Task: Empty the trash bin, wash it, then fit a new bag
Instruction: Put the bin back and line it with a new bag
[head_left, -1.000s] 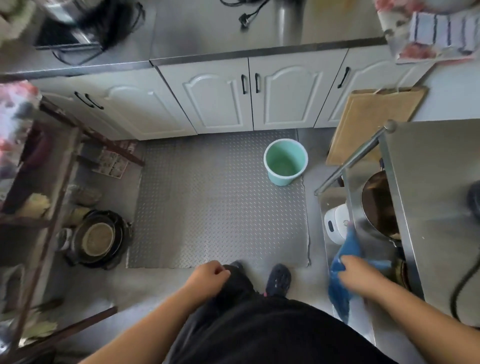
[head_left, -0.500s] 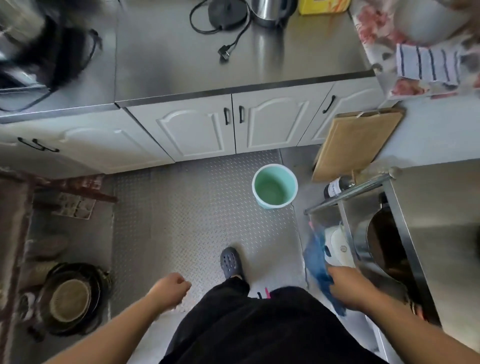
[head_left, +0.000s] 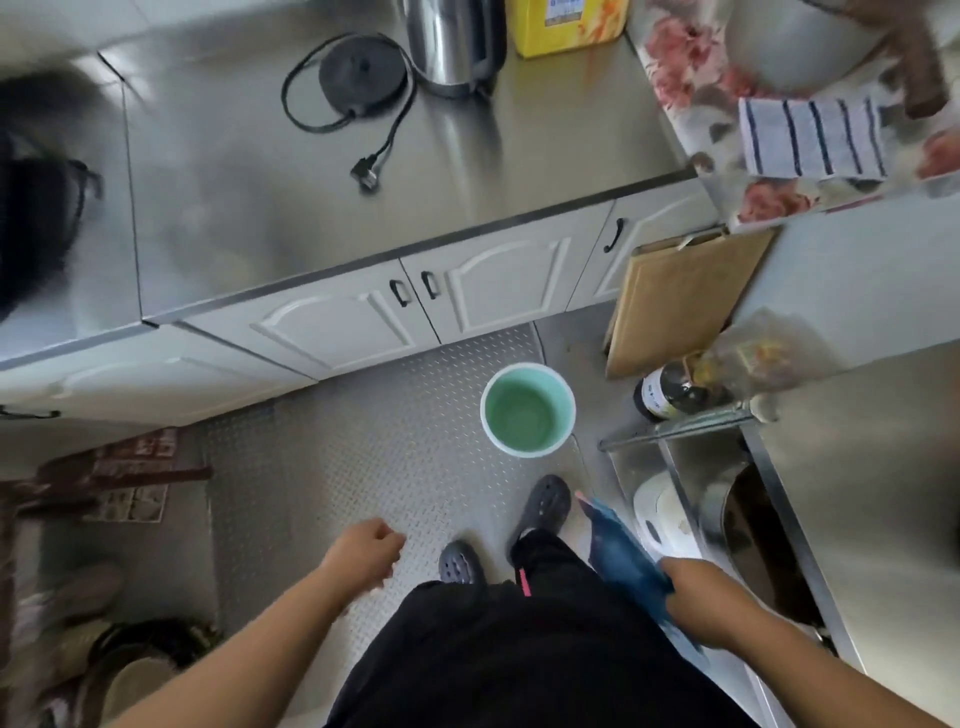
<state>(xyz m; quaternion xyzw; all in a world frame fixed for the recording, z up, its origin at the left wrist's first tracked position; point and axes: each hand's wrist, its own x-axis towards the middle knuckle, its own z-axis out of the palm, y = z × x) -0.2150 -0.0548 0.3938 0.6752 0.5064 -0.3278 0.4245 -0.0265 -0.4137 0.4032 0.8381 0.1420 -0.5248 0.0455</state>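
A small mint-green trash bin (head_left: 528, 410) stands upright and empty on the metal-pattern floor mat, just ahead of my feet. My right hand (head_left: 701, 597) grips a crumpled blue plastic bag (head_left: 621, 556), held low at my right side, well short of the bin. My left hand (head_left: 366, 553) hangs loosely curled over the mat at lower centre, holding nothing.
White cabinets (head_left: 363, 317) under a steel counter (head_left: 311, 182) with a kettle (head_left: 452, 41) lie ahead. To the right are a steel rack (head_left: 675, 431) with a pot, a white appliance (head_left: 660, 514), a dark bottle (head_left: 670, 397) and a leaning cardboard sheet (head_left: 685, 296). Pans (head_left: 130, 670) sit lower left.
I have stepped forward toward the bin, which now lies closer to my feet. The blue bag has come away from the rack with my right hand. My left hand swung forward.
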